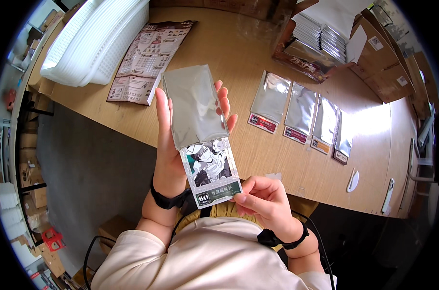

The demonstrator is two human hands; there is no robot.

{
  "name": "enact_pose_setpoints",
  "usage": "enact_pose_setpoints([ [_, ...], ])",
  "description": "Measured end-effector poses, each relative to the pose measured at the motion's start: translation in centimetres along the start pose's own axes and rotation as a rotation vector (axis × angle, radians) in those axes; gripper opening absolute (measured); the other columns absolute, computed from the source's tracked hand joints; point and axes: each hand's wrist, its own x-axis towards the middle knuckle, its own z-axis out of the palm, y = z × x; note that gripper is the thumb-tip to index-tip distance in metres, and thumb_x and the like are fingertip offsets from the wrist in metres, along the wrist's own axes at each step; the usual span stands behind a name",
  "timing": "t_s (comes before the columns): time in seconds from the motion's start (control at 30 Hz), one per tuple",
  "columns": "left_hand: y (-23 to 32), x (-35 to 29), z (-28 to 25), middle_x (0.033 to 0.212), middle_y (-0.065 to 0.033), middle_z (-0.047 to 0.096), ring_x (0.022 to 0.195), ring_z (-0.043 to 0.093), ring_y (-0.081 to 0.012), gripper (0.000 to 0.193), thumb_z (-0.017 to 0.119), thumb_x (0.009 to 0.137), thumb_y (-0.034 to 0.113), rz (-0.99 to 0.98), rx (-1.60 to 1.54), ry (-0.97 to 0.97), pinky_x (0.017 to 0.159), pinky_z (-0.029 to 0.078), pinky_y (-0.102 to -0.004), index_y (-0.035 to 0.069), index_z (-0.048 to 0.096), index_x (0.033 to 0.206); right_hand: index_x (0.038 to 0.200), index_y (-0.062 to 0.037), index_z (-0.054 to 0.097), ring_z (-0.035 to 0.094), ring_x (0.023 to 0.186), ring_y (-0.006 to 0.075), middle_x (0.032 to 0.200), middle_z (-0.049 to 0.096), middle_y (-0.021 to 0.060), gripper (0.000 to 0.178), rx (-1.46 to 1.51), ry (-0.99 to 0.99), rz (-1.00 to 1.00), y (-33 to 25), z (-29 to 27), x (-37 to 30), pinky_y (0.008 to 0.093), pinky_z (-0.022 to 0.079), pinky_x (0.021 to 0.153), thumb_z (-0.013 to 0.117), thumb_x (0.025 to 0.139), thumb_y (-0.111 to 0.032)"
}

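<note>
My left hand [167, 145] is wrapped from beneath around a grey, see-through plastic sleeve [193, 104], its fingertips showing past the right edge. From the sleeve's lower end sticks out an illustrated card [210, 166] with a black-and-white cartoon figure and a dark green band along the bottom. Whether the card's upper end lies inside the sleeve or under it, I cannot tell. My right hand [263, 198] pinches the card's lower right corner between thumb and fingers. Both hands are in front of my body, at the table's near edge.
Sleeved cards [272, 99] with coloured lower bands lie in a row on the wooden table [224, 43]. Behind them, a carton [321, 41] holds many silvery packets. A white cutter [353, 180] lies at right. White baskets [96, 43] and a printed sheet [149, 60] occupy the left.
</note>
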Motion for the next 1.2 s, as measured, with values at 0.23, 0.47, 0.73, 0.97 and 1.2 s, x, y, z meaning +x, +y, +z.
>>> enact_pose_setpoints([
  [0.23,0.0,0.1,-0.2,0.119,-0.0119,0.055,0.110,0.054,-0.0218,0.082,0.044,0.083,0.068,0.017,0.018,0.039,0.100,0.041,-0.0429,0.000,0.043,0.128,0.084,0.0002,0.062,0.056,0.064,0.0059,0.071,0.061,0.0019,0.006,-0.018,0.010,-0.014,0.0,0.0,-0.1,0.0180,0.042,0.055,0.060,0.088,-0.003],
  [0.47,-2.2,-1.2,-0.7,0.124,-0.0162,0.051,0.116,0.050,-0.0249,0.087,0.039,0.085,0.069,-0.035,0.318,-0.129,0.103,0.039,-0.0458,0.000,0.031,0.138,0.083,-0.0008,0.061,0.055,0.062,0.0054,0.070,0.060,0.0019,0.008,0.040,0.067,-0.062,-0.5,-0.6,0.8,0.0172,0.038,0.052,0.060,0.089,-0.006],
  [0.73,-1.5,-1.5,-1.7,0.105,-0.0099,0.060,0.090,0.057,-0.0134,0.037,0.059,0.088,0.021,0.312,1.012,0.227,0.075,0.046,-0.0275,-0.002,0.049,0.115,0.084,0.0000,0.060,0.056,0.064,0.0051,0.073,0.061,0.0016,0.007,-0.105,0.184,-0.261,-0.6,-0.8,0.4,0.0181,0.041,0.055,0.061,0.089,-0.005],
  [0.97,-1.5,-1.4,-0.6,0.081,-0.0057,0.063,0.067,0.056,-0.0063,0.030,0.068,0.079,-0.002,0.321,1.115,0.201,0.061,0.045,-0.0199,-0.002,0.055,0.106,0.085,0.0011,0.060,0.057,0.065,0.0049,0.074,0.062,0.0013,0.007,-0.194,0.210,-0.340,-0.6,-1.2,0.1,0.0186,0.043,0.057,0.060,0.089,-0.005],
  [1.2,1.3,1.8,0.4,0.078,-0.0032,0.062,0.069,0.058,-0.0062,0.031,0.070,0.078,-0.001,0.353,1.461,0.144,0.062,0.047,-0.0177,-0.005,0.055,0.104,0.113,0.0035,0.056,0.057,0.076,0.0083,0.084,0.063,0.0074,0.026,-0.357,0.174,-0.357,-0.7,-2.4,-0.7,0.0199,0.045,0.062,0.059,0.089,-0.005],
])
